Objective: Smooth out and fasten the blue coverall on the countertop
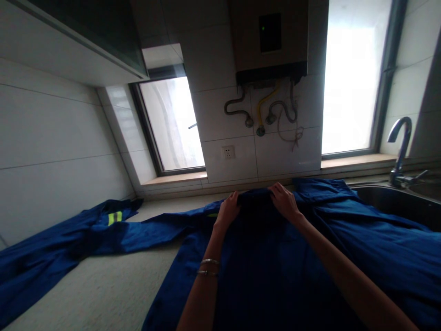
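A dark blue work jacket [262, 266] lies spread over the counter in front of me, one sleeve stretching out to the left. My left hand [228, 210] is closed on its far edge, near what looks like the collar. A short way to the right, my right hand [285, 201] grips the same edge with fingers bent over the cloth. Between the hands the fabric is in deep shadow. More blue cloth [372, 230] lies in folds on the right, reaching the sink; whether it joins the jacket I cannot tell.
Blue cloth with a yellow-and-grey strip [115, 217] lies by the left wall on the pale counter [113, 285]. At right are a dark sink [374, 197] and a chrome tap [401, 147]. A water heater [268, 37] with pipes hangs between two windows, above a socket [228, 152].
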### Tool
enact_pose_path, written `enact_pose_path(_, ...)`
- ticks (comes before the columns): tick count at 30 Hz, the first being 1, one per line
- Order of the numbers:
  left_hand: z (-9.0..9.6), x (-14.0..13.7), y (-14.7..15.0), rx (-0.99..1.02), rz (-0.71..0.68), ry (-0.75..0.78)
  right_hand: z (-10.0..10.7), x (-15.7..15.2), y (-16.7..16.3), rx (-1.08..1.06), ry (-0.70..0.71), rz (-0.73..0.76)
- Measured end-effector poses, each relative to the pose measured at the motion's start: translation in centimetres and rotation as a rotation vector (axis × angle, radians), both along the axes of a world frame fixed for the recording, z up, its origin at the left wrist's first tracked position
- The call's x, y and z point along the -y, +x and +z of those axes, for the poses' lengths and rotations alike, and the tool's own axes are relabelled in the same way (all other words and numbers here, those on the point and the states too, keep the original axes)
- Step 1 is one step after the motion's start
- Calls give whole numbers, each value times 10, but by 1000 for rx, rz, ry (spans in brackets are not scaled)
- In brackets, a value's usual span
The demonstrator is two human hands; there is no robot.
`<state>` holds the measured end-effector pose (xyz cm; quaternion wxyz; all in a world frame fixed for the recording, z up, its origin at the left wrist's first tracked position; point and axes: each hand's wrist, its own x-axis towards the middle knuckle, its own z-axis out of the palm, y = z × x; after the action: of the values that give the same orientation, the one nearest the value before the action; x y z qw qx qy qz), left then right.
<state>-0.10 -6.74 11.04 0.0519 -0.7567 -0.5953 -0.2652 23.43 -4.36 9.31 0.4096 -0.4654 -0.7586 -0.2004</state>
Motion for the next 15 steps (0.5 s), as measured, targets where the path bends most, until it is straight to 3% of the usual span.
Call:
enact_pose_path(6,1,-5,-15,-69,-106,54,2,-10,16,46,-109,106)
enact_pose_path(9,0,-6,-14,-86,-52,84,1,-9,13,24,-126,129)
enact_pose_path(12,-2,1,-2,-88,28,194,0,-5,4,-112,-107,82)
enact_pose_path(15,-6,14,24,-105,-82,344,-1,-2,-4,-291,-107,79)
